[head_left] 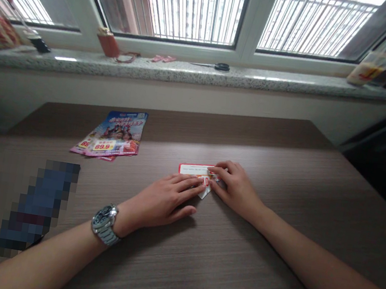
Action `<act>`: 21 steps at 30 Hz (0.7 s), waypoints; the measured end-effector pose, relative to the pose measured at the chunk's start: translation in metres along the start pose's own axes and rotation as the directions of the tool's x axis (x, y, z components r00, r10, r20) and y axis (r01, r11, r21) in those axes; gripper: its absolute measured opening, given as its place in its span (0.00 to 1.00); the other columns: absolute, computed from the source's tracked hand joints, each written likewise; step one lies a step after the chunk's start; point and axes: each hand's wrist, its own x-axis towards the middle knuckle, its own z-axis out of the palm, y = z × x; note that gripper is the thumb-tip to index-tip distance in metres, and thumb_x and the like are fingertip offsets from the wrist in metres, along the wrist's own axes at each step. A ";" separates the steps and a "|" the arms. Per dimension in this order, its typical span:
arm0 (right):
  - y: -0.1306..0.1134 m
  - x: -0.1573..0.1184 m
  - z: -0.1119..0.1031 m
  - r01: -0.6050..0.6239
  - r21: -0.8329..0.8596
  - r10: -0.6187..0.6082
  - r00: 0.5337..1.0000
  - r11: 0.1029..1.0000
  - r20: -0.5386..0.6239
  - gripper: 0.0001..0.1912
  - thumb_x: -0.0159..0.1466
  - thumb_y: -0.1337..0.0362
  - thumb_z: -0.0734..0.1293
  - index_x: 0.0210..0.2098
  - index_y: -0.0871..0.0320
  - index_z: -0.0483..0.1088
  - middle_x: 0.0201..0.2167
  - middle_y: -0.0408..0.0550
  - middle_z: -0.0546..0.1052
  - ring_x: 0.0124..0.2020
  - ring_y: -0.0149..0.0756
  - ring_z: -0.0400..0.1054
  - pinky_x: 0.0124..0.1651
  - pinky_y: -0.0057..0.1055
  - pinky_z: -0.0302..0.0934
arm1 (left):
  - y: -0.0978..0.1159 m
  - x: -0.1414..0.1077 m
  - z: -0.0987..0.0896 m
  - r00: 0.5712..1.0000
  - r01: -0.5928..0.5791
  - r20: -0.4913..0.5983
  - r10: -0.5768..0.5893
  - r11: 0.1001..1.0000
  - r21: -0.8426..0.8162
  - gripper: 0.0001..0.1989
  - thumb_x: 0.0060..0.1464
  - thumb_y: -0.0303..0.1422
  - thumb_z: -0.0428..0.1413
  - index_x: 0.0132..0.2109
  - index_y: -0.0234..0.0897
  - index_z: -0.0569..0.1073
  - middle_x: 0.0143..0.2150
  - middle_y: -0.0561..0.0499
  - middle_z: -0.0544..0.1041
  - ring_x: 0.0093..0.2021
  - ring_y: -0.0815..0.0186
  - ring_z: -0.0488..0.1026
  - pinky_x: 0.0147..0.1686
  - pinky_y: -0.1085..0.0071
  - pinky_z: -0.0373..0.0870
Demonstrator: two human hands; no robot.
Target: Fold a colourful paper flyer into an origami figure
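A small folded paper leaflet [194, 169], white with a red edge and colored print, lies on the table between my hands. My left hand [166, 196], with a metal watch [106, 222] on its wrist, lies palm down with outstretched fingers over the leaflet's near left part. At the right side, my right hand [235, 188] has bent fingers and thumb closed at the leaflet's edge. Part of the paper is hidden under both hands. A small pointed corner of it sticks out toward me between the fingertips.
Printed flyers [117, 135] lie at the back left of the brown table [217, 270]. A blurred-out dark object [34, 207] is at the left. On the stone windowsill [272, 82] are scissors [222, 66], an orange-red container [108, 43] and a plastic cup [369, 70].
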 end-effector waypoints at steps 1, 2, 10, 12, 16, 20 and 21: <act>0.000 0.000 0.000 -0.002 -0.001 0.002 1.000 1.000 -0.004 0.14 0.69 0.60 0.68 0.53 0.54 0.74 0.49 0.55 0.75 0.50 0.49 0.68 0.53 0.48 0.66 | 0.000 0.000 0.000 1.000 -0.002 -0.002 0.002 1.000 -0.005 0.28 0.71 0.43 0.48 0.73 0.44 0.56 0.71 0.44 0.63 0.69 0.52 0.63 0.67 0.51 0.62; 0.000 0.000 0.000 -0.006 -0.002 0.006 1.000 1.000 -0.004 0.15 0.68 0.60 0.68 0.54 0.53 0.73 0.49 0.55 0.75 0.50 0.49 0.68 0.53 0.48 0.66 | 0.000 0.000 0.000 1.000 -0.005 -0.007 0.005 1.000 -0.014 0.28 0.71 0.43 0.49 0.73 0.45 0.56 0.71 0.44 0.63 0.69 0.52 0.63 0.67 0.50 0.62; -0.002 -0.001 -0.003 -0.028 -0.010 0.028 0.999 1.000 0.037 0.18 0.68 0.58 0.68 0.57 0.52 0.72 0.51 0.55 0.73 0.51 0.50 0.67 0.55 0.49 0.65 | -0.001 0.001 -0.004 0.997 0.011 -0.074 -0.023 0.988 -0.157 0.23 0.70 0.38 0.51 0.69 0.45 0.63 0.68 0.43 0.67 0.66 0.54 0.66 0.65 0.53 0.66; -0.002 -0.001 -0.003 -0.030 -0.011 0.031 0.999 0.999 0.039 0.18 0.68 0.58 0.68 0.57 0.51 0.72 0.51 0.55 0.73 0.52 0.50 0.66 0.55 0.49 0.65 | -0.001 0.002 -0.005 0.993 0.037 -0.108 -0.056 0.984 -0.175 0.22 0.70 0.36 0.51 0.68 0.46 0.64 0.66 0.44 0.68 0.64 0.55 0.67 0.64 0.54 0.67; -0.003 -0.001 -0.003 -0.032 -0.027 0.033 0.998 0.999 0.059 0.19 0.69 0.58 0.67 0.58 0.52 0.71 0.52 0.55 0.72 0.51 0.50 0.66 0.55 0.49 0.64 | -0.006 0.002 -0.002 0.949 0.199 -0.232 -0.213 0.977 -0.082 0.19 0.69 0.36 0.52 0.64 0.43 0.67 0.64 0.43 0.70 0.62 0.53 0.68 0.62 0.51 0.68; -0.006 -0.001 -0.004 -0.021 -0.035 0.023 0.997 0.999 0.079 0.21 0.68 0.57 0.68 0.59 0.53 0.71 0.52 0.55 0.72 0.52 0.50 0.65 0.55 0.49 0.63 | -0.014 0.002 0.003 0.897 0.337 -0.298 -0.326 0.941 -0.013 0.22 0.68 0.40 0.54 0.64 0.37 0.67 0.63 0.40 0.70 0.61 0.51 0.69 0.61 0.50 0.68; -0.006 -0.001 -0.004 -0.018 -0.034 0.021 0.996 0.999 0.083 0.21 0.68 0.57 0.68 0.59 0.53 0.71 0.52 0.55 0.72 0.52 0.50 0.65 0.56 0.49 0.63 | -0.015 0.001 0.005 0.894 0.349 -0.298 -0.333 0.937 -0.002 0.23 0.67 0.41 0.54 0.64 0.37 0.67 0.64 0.40 0.70 0.61 0.51 0.69 0.61 0.49 0.68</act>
